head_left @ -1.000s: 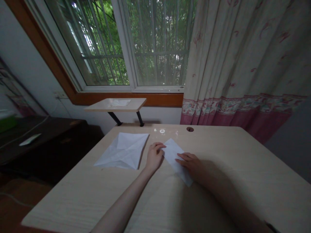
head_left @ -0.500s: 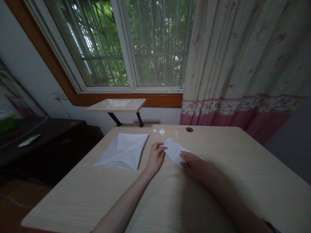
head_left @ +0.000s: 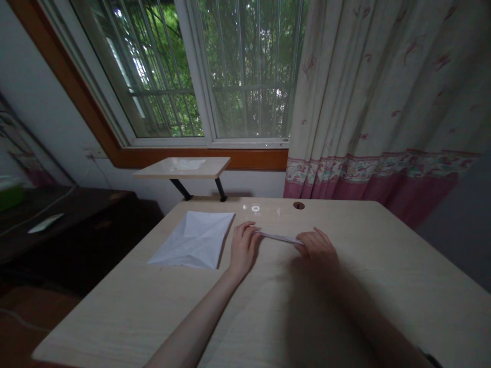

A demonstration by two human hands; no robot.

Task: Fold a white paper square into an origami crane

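Observation:
A small folded white paper (head_left: 279,237) is held just above the pale wooden desk (head_left: 383,266), seen nearly edge-on as a thin strip. My left hand (head_left: 243,247) pinches its left end with curled fingers. My right hand (head_left: 316,248) grips its right end, fingers closed over the paper. A larger creased white sheet (head_left: 195,239) lies flat on the desk to the left of my left hand, untouched.
A round cable hole (head_left: 298,205) sits at the desk's far edge. A small raised shelf (head_left: 182,166) with a paper on it stands behind the desk under the window. A patterned curtain (head_left: 383,102) hangs at the right. A dark side cabinet (head_left: 69,214) stands at the left.
The small paper lay flat under my hands a second ago; both hands have since turned it up so it now shows edge-on, my right hand shifting to its right end.

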